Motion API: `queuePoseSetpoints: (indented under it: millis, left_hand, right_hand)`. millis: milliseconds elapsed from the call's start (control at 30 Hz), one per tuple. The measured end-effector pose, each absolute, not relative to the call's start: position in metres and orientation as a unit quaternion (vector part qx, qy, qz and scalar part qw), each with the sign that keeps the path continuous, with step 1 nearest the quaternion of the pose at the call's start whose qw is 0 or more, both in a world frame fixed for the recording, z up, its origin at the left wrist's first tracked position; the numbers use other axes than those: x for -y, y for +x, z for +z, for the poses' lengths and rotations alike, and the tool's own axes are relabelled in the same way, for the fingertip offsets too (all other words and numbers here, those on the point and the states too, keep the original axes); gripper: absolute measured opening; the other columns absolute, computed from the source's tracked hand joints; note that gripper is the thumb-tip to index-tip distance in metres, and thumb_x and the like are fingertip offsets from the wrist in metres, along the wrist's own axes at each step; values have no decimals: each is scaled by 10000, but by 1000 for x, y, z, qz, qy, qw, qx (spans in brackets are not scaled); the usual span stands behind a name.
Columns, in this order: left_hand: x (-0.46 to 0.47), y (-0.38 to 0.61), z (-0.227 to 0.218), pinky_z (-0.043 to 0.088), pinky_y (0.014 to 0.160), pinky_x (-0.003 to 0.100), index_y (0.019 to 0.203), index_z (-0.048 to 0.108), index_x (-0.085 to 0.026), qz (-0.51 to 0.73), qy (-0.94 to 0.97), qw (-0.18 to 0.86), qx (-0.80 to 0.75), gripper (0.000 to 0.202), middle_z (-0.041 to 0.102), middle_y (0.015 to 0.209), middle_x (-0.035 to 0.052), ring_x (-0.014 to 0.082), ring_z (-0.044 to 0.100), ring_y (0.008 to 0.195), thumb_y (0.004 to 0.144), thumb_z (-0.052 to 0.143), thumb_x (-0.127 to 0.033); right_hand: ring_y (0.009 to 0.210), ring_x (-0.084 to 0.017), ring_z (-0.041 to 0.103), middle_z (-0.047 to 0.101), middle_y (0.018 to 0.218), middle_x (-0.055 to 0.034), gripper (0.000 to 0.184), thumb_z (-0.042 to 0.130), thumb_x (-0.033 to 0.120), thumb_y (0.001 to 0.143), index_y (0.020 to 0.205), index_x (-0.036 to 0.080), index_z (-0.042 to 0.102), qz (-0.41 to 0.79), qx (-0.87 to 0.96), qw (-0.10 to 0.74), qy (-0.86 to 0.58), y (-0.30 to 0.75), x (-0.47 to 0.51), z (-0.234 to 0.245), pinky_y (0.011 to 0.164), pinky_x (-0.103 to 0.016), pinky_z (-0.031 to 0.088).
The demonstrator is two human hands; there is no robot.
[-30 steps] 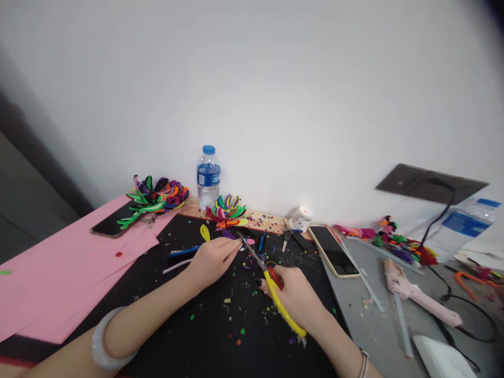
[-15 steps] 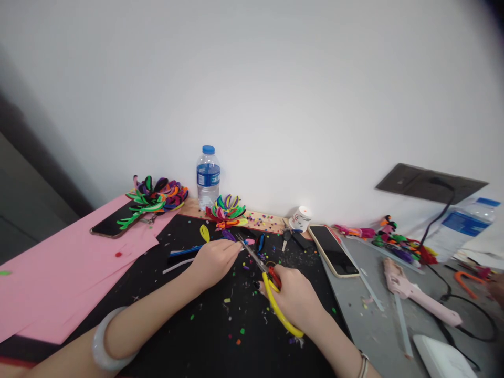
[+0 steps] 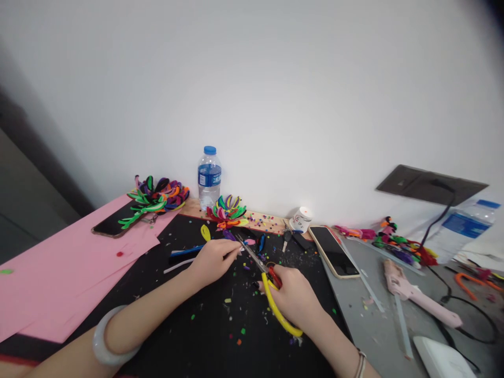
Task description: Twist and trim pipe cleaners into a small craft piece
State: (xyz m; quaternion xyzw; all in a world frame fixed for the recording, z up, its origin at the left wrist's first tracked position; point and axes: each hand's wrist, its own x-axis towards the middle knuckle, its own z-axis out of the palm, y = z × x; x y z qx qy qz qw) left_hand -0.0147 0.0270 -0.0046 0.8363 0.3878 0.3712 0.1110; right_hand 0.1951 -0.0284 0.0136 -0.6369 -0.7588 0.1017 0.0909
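Clock centred on the scissors' tips, 12 pointing to the wall.

Scissors (image 3: 265,278), yellow and red handled, slant above a black mat (image 3: 185,336), tips toward 11, handles toward 5. Right hand (image 3: 293,294) at 4 o'clock, fingers curled round the handles, gripping them. Left hand (image 3: 212,262) at 8, thumb and fingers drawn together right at the blade tips; whether a scrap is pinched there, I cannot tell (the fingers hide it). White bangle (image 3: 98,338) on the left forearm.

Just beyond the left hand: a yellow loop (image 3: 205,232) at 9 and a purple loop (image 3: 228,234) near the tips. Blue strip (image 3: 187,251) and white strip (image 3: 179,266) lie toward 8. Bright cluster of loops (image 3: 226,210) at 11, water bottle (image 3: 209,181) standing behind it.

Coloured crumbs are scattered over the mat. White cup (image 3: 301,219) at 2, tilted. Phone (image 3: 334,252) at 3; farther that way, a pink glue gun (image 3: 427,303) on the grey surface (image 3: 364,336). Pink paper (image 3: 71,262) spreads at 9.
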Motion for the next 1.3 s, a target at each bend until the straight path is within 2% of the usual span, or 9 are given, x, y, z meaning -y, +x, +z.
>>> queuePoseSetpoints:
  millis: [100,267,533,667,800,967,1033,1167,1300]
  left_hand:
    - [-30,-17,2,460,631,215,691,642,-144,374,799,266,-389,240,663,639,22,124,616,605,836,460,-200]
    - [-39,-20,0,456,568,207,687,651,-112,367,695,506,-356,253,647,613,34,118,594,555,815,511,-279]
    - [-41,-24,-2,430,500,189,664,657,-100,355,552,698,-286,185,633,582,39,85,539,490,731,626,-270]
    - [-39,-29,1,399,415,182,638,660,-111,302,530,748,-260,206,624,526,44,86,514,416,657,682,-315]
    - [-36,-37,4,351,311,186,557,660,-125,200,534,788,-234,296,607,448,51,101,477,323,552,734,-412]
    - [-32,-41,8,381,317,214,544,666,-135,89,535,810,-222,342,623,460,66,141,521,352,511,747,-466]
    - [-32,-38,7,380,328,207,547,663,-132,107,532,810,-225,339,617,458,56,128,511,353,524,741,-461]
    - [-35,-31,0,387,396,195,579,653,-111,254,514,781,-247,258,601,469,40,98,504,389,606,714,-360]
    - [-36,-25,-2,409,479,194,671,648,-128,351,495,750,-264,153,602,539,15,80,511,460,690,655,-280]
  right_hand:
    - [503,-122,450,536,575,10,306,543,470,740,626,198,463,95,769,94,-625,197,27,13,465,-224,179]
    - [515,-120,445,533,583,16,326,559,490,725,625,198,455,80,784,96,-608,202,24,14,470,-221,181]
    - [544,-110,444,526,630,25,311,614,465,684,642,188,480,81,816,93,-564,206,20,25,486,-216,208]
    - [554,-108,437,501,626,38,315,660,443,644,640,190,473,80,839,99,-530,207,21,30,499,-211,233]
    - [575,-107,443,501,646,41,327,700,430,602,654,187,487,99,868,103,-476,207,23,35,517,-205,256]
    - [600,-114,466,516,688,40,364,730,442,557,706,189,513,132,878,104,-448,207,23,38,543,-204,298]
    - [661,-132,496,539,765,22,368,733,404,565,778,191,523,144,866,117,-464,209,21,37,581,-208,335]
    - [837,-180,521,540,952,-32,428,720,305,592,938,185,498,154,824,153,-523,212,17,34,698,-244,384]
    - [913,-193,512,527,1008,-46,426,681,296,634,993,181,483,161,797,166,-559,212,16,31,757,-264,376]
